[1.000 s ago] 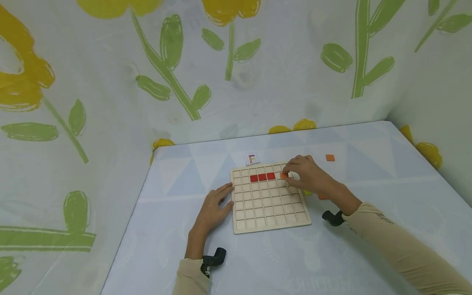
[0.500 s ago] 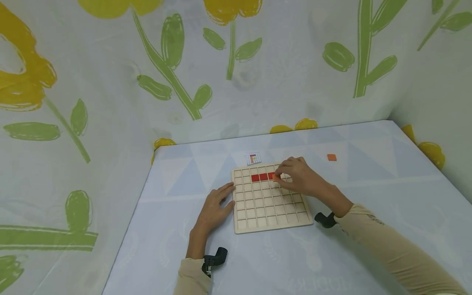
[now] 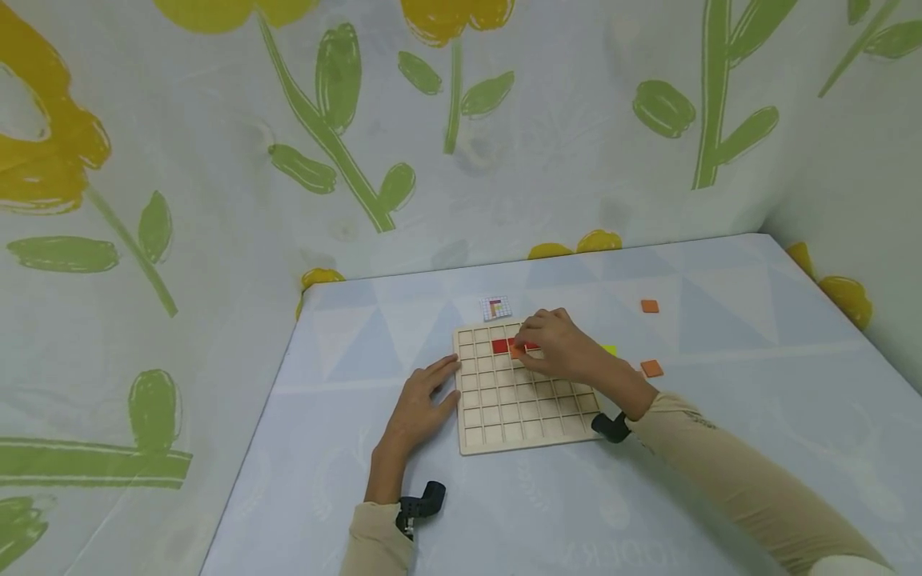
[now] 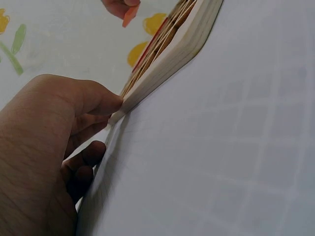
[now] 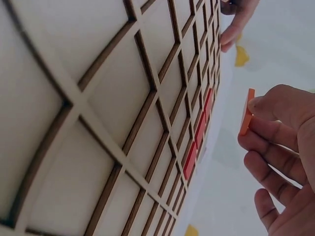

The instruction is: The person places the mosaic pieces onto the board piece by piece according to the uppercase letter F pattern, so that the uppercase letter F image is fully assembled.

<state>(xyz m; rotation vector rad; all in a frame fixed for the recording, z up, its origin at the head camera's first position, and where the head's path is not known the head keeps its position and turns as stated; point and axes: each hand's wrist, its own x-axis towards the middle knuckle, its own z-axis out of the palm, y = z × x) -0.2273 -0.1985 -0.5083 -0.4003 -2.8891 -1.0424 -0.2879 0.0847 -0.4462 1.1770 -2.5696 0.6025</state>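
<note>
A light wooden grid board [image 3: 529, 412] lies on the table, with a row of three red square tiles [image 3: 500, 346] in its cells near the far side. Over that row my right hand [image 3: 558, 350] pinches an orange square tile [image 5: 247, 112] between thumb and fingers. The right wrist view shows this tile held apart from the board, on edge to the camera. My left hand [image 3: 421, 404] rests against the board's left edge, fingers relaxed; in the left wrist view its thumb touches the side of the board [image 4: 162, 64]. The right hand partly covers the red row in the head view.
A small card [image 3: 496, 308] with a coloured grid pattern lies behind the board. To the right are two orange tiles, a far one [image 3: 650, 306] and a nearer one [image 3: 651, 368]. A yellow-green tile [image 3: 610, 350] shows partly behind the right wrist. A flowered cloth wall surrounds the table.
My right hand has moved left across the board's far part, carrying the orange tile from right of the red row to over it. The left hand keeps its place at the board's edge.
</note>
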